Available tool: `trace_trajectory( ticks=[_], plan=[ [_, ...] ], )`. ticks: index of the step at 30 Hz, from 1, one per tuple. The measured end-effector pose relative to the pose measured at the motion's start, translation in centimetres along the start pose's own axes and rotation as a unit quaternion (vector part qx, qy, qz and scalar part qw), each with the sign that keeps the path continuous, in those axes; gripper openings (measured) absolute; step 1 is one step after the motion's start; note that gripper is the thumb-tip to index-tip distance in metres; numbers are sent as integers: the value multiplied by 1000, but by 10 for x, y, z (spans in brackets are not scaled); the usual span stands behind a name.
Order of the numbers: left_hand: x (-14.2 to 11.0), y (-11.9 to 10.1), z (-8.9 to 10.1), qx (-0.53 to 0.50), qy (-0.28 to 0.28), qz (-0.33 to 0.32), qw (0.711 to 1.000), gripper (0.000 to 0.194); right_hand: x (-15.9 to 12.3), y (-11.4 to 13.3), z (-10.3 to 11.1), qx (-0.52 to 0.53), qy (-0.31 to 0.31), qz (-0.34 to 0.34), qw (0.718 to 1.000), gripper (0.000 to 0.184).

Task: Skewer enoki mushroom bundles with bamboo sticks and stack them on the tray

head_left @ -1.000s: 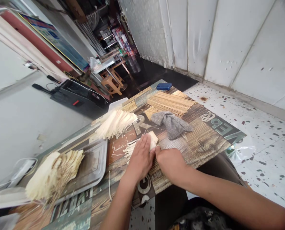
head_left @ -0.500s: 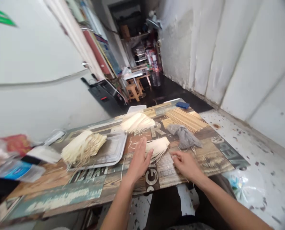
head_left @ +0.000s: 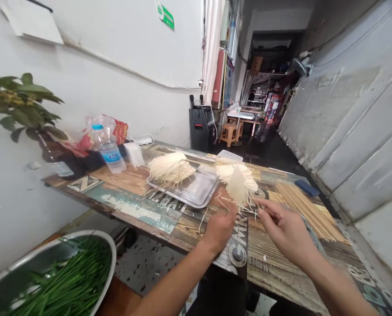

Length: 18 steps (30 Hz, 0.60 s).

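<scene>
My left hand (head_left: 220, 230) is closed at the table's near side, gripping the lower end of a pale, thin sheet (head_left: 238, 186) that stands up from the fingers. My right hand (head_left: 283, 224) is just to the right, thumb and forefinger drawn together near thin strands; what they pinch is too small to make out. Behind the raised sheet lies a fanned pile of similar pale sheets (head_left: 222, 171) with stringy edges. Another pile (head_left: 171, 166) rests on a clear plastic tray (head_left: 202, 199). A grey-blue cloth (head_left: 314, 232) is partly hidden behind my right hand.
Thin wooden sticks (head_left: 307, 210) lie at the right, beside a blue object (head_left: 307, 188). A water bottle (head_left: 110, 151), tissues (head_left: 134, 154) and a dark bottle with leafy sprigs (head_left: 59, 160) stand at the left. Below is a metal basin (head_left: 112, 245) of long green leaves.
My view has swung left, bringing the basin and plant into sight. My left hand, earlier flat by a sheet on the table, now holds a pale sheet upright. My right hand has come closer to the strands.
</scene>
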<state>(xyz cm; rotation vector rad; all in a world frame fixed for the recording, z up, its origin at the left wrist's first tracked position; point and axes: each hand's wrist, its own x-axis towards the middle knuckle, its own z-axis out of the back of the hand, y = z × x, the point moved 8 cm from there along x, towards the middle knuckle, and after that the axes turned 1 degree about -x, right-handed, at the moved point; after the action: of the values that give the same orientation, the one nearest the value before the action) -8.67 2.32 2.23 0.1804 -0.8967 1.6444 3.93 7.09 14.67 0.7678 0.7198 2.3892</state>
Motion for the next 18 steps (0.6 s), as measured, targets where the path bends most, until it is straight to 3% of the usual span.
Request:
trace_trajectory(
  ticks=[5, 10, 18],
  plan=[
    [-6, 17, 27, -19, -62, 59, 996, 31, 33, 13, -33, 103, 34, -16, 994, 29],
    [-8, 35, 59, -39, -118, 94, 988, 33, 51, 16, -72, 297, 82, -122, 944, 36],
    [-16, 40, 79, -64, -177, 95, 978, 31, 63, 0, -72, 335, 65, -144, 929, 46]
  ],
)
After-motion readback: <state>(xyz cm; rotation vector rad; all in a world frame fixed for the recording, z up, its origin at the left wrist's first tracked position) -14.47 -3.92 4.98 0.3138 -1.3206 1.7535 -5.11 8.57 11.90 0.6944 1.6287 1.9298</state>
